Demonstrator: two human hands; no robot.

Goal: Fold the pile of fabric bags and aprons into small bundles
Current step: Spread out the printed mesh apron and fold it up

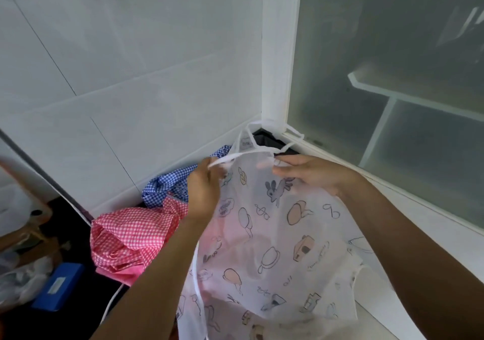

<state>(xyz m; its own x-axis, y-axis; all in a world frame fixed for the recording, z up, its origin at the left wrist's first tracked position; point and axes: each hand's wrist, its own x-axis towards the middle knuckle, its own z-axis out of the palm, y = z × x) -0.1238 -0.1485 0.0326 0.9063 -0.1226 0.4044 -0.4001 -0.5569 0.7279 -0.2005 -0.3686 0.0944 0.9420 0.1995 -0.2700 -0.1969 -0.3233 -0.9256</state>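
Left of the printed apron (275, 235), pink gingham (131, 237) lies against blue gingham (167, 188).

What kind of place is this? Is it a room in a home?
Probably a home kitchen or laundry corner: a white tiled wall, a frosted glass panel in a white frame, and gingham cloths piled beside a printed apron.

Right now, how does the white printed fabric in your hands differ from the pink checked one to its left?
The white printed fabric carries cartoon drawings; the pink checked fabric is gingham. The white one is held up and spread by the left hand and right hand; the pink one lies crumpled in the pile, untouched. The white one looks sheer, the pink one opaque. Neither is folded into a bundle.
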